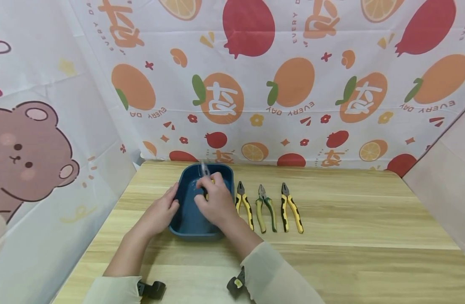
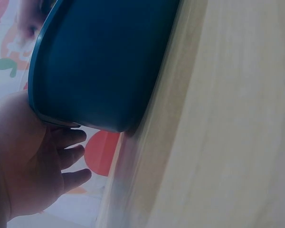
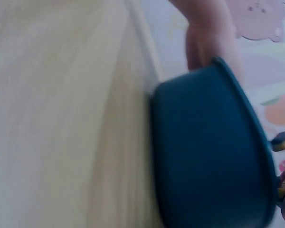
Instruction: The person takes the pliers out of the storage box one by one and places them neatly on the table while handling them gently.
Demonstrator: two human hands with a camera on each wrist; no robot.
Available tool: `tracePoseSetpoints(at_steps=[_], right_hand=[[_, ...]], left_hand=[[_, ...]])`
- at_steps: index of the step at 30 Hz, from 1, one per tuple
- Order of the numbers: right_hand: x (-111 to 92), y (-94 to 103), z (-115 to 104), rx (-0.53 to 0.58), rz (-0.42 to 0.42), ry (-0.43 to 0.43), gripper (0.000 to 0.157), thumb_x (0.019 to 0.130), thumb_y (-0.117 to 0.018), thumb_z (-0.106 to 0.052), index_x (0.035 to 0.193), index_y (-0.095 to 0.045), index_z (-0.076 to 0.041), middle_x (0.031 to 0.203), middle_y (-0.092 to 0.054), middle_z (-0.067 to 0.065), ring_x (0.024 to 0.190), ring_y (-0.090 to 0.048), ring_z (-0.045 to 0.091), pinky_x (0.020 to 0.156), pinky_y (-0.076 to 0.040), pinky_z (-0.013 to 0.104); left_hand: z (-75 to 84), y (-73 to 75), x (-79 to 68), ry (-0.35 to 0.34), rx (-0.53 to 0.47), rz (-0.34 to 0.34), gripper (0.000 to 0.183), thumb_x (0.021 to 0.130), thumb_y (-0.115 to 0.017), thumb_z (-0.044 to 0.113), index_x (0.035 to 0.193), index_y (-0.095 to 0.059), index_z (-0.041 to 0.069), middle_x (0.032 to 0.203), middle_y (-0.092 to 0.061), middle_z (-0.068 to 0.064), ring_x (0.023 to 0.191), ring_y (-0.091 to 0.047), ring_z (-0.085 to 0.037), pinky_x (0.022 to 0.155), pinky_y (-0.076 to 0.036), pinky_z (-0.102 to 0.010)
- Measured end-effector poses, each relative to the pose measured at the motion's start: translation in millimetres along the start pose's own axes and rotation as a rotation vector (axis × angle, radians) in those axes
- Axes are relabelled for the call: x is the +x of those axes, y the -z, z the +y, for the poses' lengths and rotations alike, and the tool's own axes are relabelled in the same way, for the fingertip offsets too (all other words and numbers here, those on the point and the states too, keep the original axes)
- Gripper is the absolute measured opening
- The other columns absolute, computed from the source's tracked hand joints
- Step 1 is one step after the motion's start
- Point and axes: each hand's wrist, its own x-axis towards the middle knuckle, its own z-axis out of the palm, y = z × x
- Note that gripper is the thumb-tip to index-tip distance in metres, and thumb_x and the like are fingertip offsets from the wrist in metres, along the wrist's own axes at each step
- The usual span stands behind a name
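Note:
My right hand (image 1: 216,202) holds a pair of pliers (image 1: 205,170) over the dark blue rectangular bin (image 1: 196,234), their metal jaws blurred and pointing to the far side. Bits of yellow and dark handle (image 3: 281,144) show at the bin's rim in the right wrist view; the fingers hide most of the rest. My left hand (image 1: 159,213) rests on the bin's left rim. In the left wrist view, several of its fingers (image 2: 72,156) stretch out fairly straight beside the bin wall.
Right of the bin, three pairs of pliers lie in a row: yellow-black ones (image 1: 249,207) closest to it, green-handled ones (image 1: 271,207), then another yellow-black pair (image 1: 294,211). A fruit-print curtain (image 1: 255,126) hangs behind the wooden table (image 1: 361,219).

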Motion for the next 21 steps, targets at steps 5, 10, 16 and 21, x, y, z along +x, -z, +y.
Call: tracePoseSetpoints(at_steps=[5, 10, 16, 21], right_hand=[[-5.2, 31.6, 17.0, 0.070, 0.154, 0.031, 0.017, 0.079, -0.060, -0.005, 0.093, -0.057, -0.016, 0.095, -0.046, 0.003, 0.068, -0.047, 0.015, 0.054, -0.041, 0.022], [-12.1, 68.0, 45.3, 0.082, 0.156, -0.040, 0.015, 0.078, -0.058, -0.002, 0.089, -0.059, -0.012, 0.095, -0.052, 0.005, 0.063, -0.047, 0.014, 0.051, -0.039, 0.023], [-20.4, 114.9, 89.2, 0.072, 0.079, -0.259, 0.014, 0.083, -0.057, -0.003, 0.086, -0.064, -0.015, 0.110, -0.059, 0.009, 0.053, -0.039, 0.014, 0.043, -0.039, 0.022], [-34.2, 152.1, 131.0, -0.051, 0.048, -0.384, 0.011, 0.085, -0.060, -0.004, 0.088, -0.065, -0.012, 0.105, -0.059, 0.011, 0.060, -0.042, 0.017, 0.048, -0.041, 0.026]], left_hand=[[1.1, -0.8, 0.4, -0.002, 0.010, 0.002, 0.062, 0.104, -0.036, 0.020, 0.157, -0.011, 0.002, 0.162, -0.016, -0.024, 0.148, -0.019, -0.043, 0.117, -0.022, -0.060], [0.7, -0.9, 1.6, -0.008, 0.010, 0.002, 0.062, 0.103, -0.035, 0.019, 0.158, -0.010, 0.002, 0.162, -0.016, -0.023, 0.148, -0.018, -0.043, 0.117, -0.022, -0.060], [-0.5, -0.4, 2.5, -0.013, 0.012, -0.008, 0.062, 0.104, -0.035, 0.019, 0.158, -0.009, 0.002, 0.162, -0.014, -0.023, 0.148, -0.017, -0.043, 0.117, -0.021, -0.061], [-1.4, -0.7, 3.2, -0.009, 0.011, -0.016, 0.063, 0.104, -0.034, 0.020, 0.158, -0.007, 0.003, 0.163, -0.013, -0.022, 0.148, -0.016, -0.044, 0.116, -0.022, -0.062]])
